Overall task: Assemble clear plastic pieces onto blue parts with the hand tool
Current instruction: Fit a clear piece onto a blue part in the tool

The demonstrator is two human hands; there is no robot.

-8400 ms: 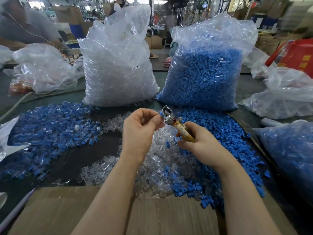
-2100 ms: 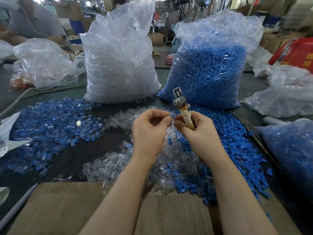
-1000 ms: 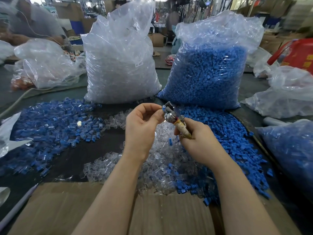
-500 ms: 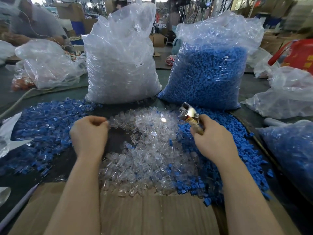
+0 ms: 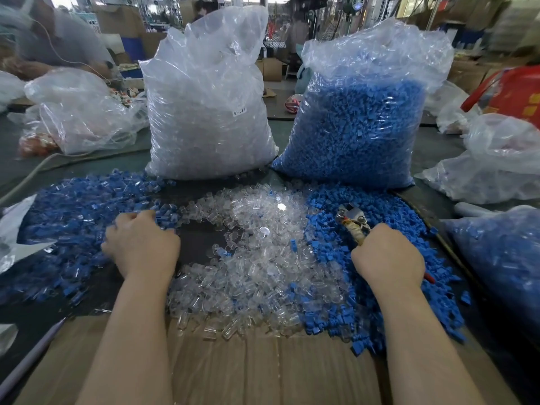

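Left hand [image 5: 143,247] moved left; hand tool [image 5: 352,222] points up-left.

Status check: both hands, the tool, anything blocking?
Left hand on assembled pile, grip unclear. Right hand grips hand tool over blue parts. Nothing blocking clear pieces.

Flat brown cardboard sheet [image 5: 263,366] at near counter edge; red plastic container [image 5: 517,95] far right; crumpled clear plastic bag [image 5: 79,112] far left.

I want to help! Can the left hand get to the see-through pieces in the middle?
Probably yes. The left hand rests on the assembled blue pile, right beside the clear pieces, with nothing between them.
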